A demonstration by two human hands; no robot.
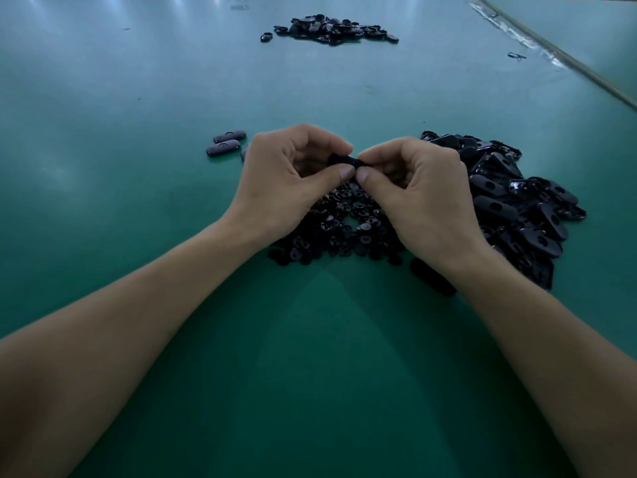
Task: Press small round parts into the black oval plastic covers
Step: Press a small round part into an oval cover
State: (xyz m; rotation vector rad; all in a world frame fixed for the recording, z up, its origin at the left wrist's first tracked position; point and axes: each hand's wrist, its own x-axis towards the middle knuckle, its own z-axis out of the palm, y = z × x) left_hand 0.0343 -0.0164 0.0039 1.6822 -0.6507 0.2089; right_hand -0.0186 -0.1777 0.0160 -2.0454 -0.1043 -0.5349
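My left hand and my right hand meet over the middle of the green table and together pinch one black oval cover, thumbs and forefingers curled round it. Most of that cover is hidden by my fingers, and I cannot tell if a round part sits in it. Under my hands lies a heap of small round black parts. A big pile of black oval covers lies just to the right of my right hand. Two oval covers lie flat left of my left hand.
Another pile of black covers lies far back in the middle of the green table. A single dark oval piece lies by my right wrist. A taped seam runs diagonally at the far right, with a small black scrap beside it.
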